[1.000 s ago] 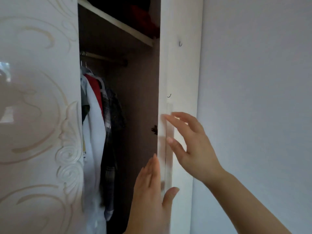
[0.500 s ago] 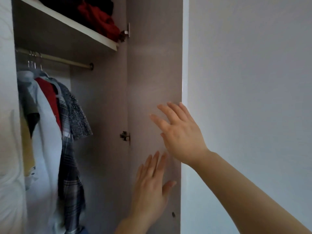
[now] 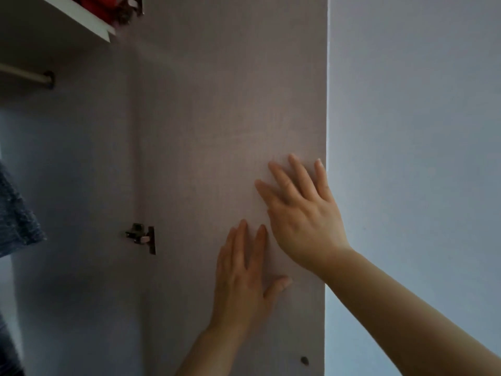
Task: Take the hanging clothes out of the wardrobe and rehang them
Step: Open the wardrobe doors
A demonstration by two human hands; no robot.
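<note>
Pressing left hand (image 3: 241,283) and right hand (image 3: 301,213) flat on the open door (image 3: 217,104), fingers (image 3: 301,176) straight and holding nothing, likely to hold it wide for reaching the clothes (image 3: 16,213) at far left.

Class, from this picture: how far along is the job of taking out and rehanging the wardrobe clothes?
Done: the wardrobe door stands open, its hinge showing. In hand: the left hand and right hand lie flat on the door's inner face, holding no garment. Left: a grey-blue garment hangs at the left edge, below the rail, so taking out and rehanging have not begun.
</note>
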